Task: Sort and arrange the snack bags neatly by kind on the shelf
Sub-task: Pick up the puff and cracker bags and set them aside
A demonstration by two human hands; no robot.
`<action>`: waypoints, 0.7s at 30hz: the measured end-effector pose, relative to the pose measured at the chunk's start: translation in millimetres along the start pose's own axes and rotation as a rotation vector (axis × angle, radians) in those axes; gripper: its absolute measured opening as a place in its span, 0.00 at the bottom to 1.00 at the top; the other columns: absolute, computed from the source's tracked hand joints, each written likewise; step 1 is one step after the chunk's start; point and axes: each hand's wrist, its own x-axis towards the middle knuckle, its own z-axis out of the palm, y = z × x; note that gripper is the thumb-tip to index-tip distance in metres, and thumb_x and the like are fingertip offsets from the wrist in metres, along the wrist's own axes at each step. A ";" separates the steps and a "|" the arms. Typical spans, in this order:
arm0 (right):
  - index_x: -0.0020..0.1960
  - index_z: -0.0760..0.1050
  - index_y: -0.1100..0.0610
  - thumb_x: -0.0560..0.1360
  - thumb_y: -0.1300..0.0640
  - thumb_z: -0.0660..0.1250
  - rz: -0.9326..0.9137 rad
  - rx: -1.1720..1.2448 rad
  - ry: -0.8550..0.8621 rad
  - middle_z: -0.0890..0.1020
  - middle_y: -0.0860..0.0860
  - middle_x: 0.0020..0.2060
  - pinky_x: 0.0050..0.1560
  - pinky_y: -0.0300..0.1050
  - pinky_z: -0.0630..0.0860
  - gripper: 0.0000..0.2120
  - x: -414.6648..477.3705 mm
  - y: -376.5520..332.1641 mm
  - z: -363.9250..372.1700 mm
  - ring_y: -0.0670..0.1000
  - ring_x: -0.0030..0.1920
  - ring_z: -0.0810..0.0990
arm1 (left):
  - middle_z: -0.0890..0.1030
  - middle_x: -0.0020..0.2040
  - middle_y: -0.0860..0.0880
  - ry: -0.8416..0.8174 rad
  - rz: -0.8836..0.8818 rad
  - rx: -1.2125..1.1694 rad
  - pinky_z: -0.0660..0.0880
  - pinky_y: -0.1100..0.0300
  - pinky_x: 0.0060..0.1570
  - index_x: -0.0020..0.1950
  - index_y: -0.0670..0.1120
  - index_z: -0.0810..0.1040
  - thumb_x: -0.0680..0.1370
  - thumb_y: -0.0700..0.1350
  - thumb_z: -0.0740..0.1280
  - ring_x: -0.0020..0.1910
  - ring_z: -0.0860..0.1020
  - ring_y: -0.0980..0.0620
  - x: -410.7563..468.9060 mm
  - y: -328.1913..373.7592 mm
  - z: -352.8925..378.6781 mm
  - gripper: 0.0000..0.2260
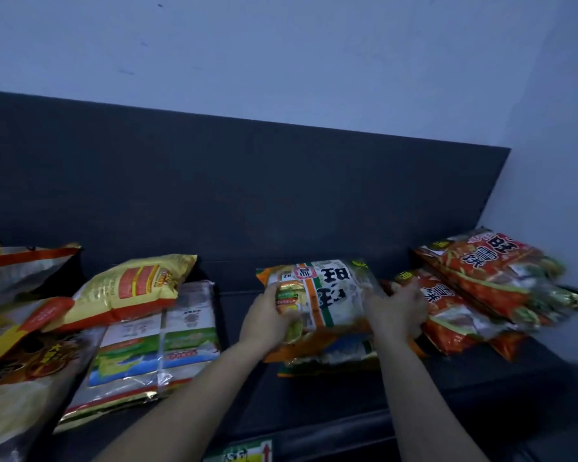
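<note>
The glossy white snack bag with an orange border [327,295] had big black characters, a red round seal and an orange-and-green stripe down its front; the shiny red-orange snack bags with black characters [491,271] showed green and white patches too; the puffy yellow snack bag [131,288] carried a red panel and a red bottom edge; the flat clear-wrapped pack under it [154,355] was white with green, blue and red bands; the dark charcoal shelf [314,411] matched its charcoal back panel [247,181]; the wall [281,55] looked pale bluish-white.
</note>
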 end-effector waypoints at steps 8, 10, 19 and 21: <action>0.68 0.72 0.52 0.79 0.50 0.61 -0.466 -0.784 -0.096 0.64 0.53 0.75 0.75 0.62 0.39 0.19 1.0 1.5 24.3 0.58 0.78 0.45 | 0.72 0.69 0.44 -0.064 0.025 0.334 0.73 0.51 0.61 0.77 0.51 0.59 0.79 0.61 0.59 0.65 0.73 0.45 6.1 -18.9 -25.0 0.29; 0.72 0.68 0.53 0.80 0.48 0.61 -0.591 -0.729 -0.186 0.64 0.51 0.75 0.77 0.57 0.43 0.22 -7.7 -11.6 37.5 0.56 0.79 0.47 | 0.71 0.70 0.44 0.007 0.047 0.586 0.72 0.52 0.61 0.76 0.49 0.60 0.81 0.58 0.57 0.67 0.70 0.44 -0.3 -24.2 -46.6 0.26; 0.76 0.63 0.52 0.80 0.49 0.63 -0.739 -0.585 -0.790 0.61 0.52 0.77 0.75 0.48 0.53 0.27 -74.1 -31.0 116.5 0.52 0.78 0.53 | 0.54 0.79 0.47 -0.264 -0.075 1.205 0.68 0.48 0.64 0.77 0.50 0.57 0.73 0.62 0.68 0.75 0.57 0.45 -45.8 -64.2 -103.9 0.38; 0.76 0.63 0.50 0.80 0.52 0.63 -0.696 -0.605 -0.865 0.58 0.52 0.78 0.73 0.49 0.58 0.25 -83.0 -31.0 128.3 0.53 0.78 0.55 | 0.64 0.75 0.48 -0.173 0.031 1.261 0.73 0.51 0.58 0.73 0.50 0.65 0.76 0.57 0.65 0.71 0.66 0.46 -47.0 -68.9 -103.9 0.27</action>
